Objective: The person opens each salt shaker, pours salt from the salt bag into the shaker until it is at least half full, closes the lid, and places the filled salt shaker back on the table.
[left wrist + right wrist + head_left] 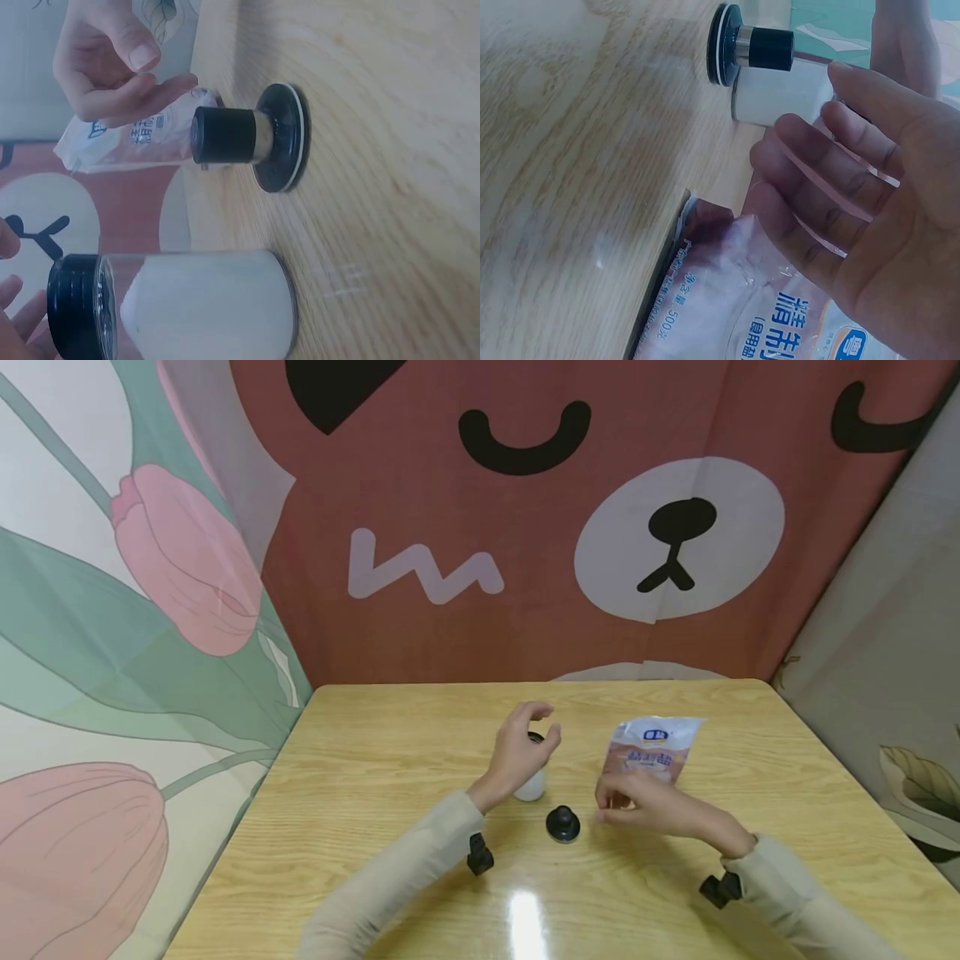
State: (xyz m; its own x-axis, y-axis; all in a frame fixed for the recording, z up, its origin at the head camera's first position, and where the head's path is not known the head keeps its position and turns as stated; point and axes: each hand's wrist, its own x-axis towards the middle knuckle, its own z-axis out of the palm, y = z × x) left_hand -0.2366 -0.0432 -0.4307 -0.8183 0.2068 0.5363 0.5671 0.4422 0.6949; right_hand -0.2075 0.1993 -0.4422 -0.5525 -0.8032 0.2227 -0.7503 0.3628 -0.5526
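My left hand [516, 758] is around the top of a clear jar [530, 787], fingers curved and spread. Whether they touch it I cannot tell. White powder fills most of the jar [214, 307], which stands upright with a black collar [75, 307] at its mouth. In front of it, a black lid [562, 825] rests on the table with its knob [225, 135] upward. My right hand [651, 806] hovers to the right of the lid, fingers loosely curled and holding nothing. Behind that hand stands a pink and white salt bag [654, 745], its lower part hidden.
The wooden table [360, 735] ends at a curtain with a printed bear [517, 527]. A tulip-patterned curtain [187, 568] hangs on the left and a grey one [885, 610] on the right. Small black cameras [480, 856] sit at both wrists.
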